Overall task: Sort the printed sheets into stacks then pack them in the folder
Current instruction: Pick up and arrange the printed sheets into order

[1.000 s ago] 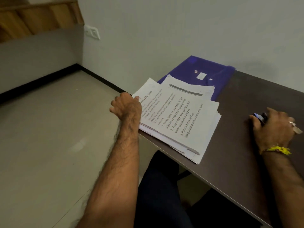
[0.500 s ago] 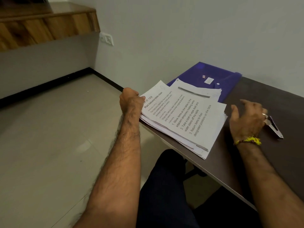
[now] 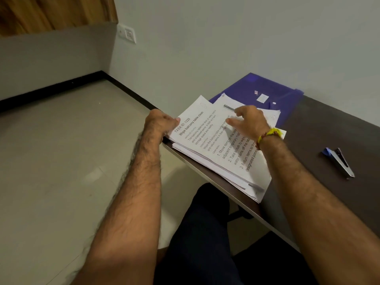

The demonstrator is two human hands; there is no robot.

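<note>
The left hand (image 3: 159, 122) pinches the near left edge of the paper pile (image 3: 207, 145) on the dark table (image 3: 329, 136). The right hand (image 3: 249, 119) floats over the pile, fingers loose, holding nothing. The purple folder (image 3: 273, 89) lies behind, partly under the papers. A stapler (image 3: 339, 162) rests far right.

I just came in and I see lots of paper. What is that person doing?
A person sits at a dark table with a messy pile of printed sheets. The left hand grips the pile's corner at the table's edge. The right hand hovers over the top sheet, fingers spread, holding nothing. A purple folder lies under the far end of the pile, and a stapler sits to the right. No sheets are sorted yet.
</note>
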